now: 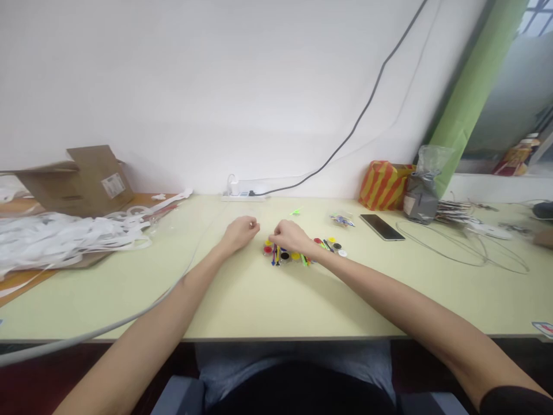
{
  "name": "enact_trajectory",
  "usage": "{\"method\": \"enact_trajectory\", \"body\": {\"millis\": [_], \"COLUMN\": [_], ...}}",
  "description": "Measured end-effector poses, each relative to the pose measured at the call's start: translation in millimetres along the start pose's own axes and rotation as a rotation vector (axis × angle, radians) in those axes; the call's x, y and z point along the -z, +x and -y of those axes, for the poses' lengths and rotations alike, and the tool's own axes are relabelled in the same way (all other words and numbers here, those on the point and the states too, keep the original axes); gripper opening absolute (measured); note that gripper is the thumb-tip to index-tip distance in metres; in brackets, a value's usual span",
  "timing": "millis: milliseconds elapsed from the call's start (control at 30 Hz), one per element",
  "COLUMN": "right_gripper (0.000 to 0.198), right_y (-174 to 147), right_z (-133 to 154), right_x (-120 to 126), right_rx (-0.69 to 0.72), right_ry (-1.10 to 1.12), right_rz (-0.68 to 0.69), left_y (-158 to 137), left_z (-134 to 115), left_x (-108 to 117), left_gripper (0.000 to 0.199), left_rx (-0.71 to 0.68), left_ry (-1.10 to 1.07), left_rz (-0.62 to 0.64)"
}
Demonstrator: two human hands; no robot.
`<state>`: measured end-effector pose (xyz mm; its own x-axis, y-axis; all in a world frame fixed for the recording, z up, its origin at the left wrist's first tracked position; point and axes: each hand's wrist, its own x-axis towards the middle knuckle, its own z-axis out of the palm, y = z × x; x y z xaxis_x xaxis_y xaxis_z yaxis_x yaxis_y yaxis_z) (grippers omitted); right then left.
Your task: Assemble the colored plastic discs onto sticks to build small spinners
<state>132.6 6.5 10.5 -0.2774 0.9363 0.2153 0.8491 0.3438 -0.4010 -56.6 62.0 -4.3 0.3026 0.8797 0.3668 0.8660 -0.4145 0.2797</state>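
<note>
My left hand [242, 233] is just above the table, its fingers curled into a pinch; whatever they may hold is too small to make out. Close beside it, my right hand [292, 235] is also closed, thumb and fingertips together, over a cluster of small pieces. The cluster has little round pots with coloured tops, among them a red one [268, 250], a black one [284, 256] and a white one [343, 253]. Thin coloured sticks [275, 256] lie among them. My right hand and wrist hide part of the cluster. A bright green piece [296, 212] lies behind it.
A clear packet of coloured pieces [343, 220] and a phone [382, 227] lie right of centre. A striped bag [383, 185] and a grey bag [420, 197] stand behind. At left are a cardboard box [84, 184] and white strips [73, 236]. A cable [173, 288] crosses my left forearm.
</note>
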Motion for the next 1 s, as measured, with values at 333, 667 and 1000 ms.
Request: {"method": "enact_trajectory", "body": {"millis": [333,667,1000], "right_gripper": [0.027,0.042,0.048], "right_y": [3,61,81], "right_z": [2,-61,-98], "right_x": [-2,38,19], "right_rx": [0.019,-0.069,0.009], "right_ry": [-0.246,-0.491,-0.512], "right_rz": [0.115,-0.057,0.099], "left_y": [2,0,-4], "left_z": [0,-6,-12], "left_x": [-4,-6,-9], "left_gripper": [0.025,0.025,0.026], "left_rx": [0.157,0.097,0.084], "left_ry": [0.079,0.07,0.017], "left_rz": [-0.115,-0.074,-0.066]}}
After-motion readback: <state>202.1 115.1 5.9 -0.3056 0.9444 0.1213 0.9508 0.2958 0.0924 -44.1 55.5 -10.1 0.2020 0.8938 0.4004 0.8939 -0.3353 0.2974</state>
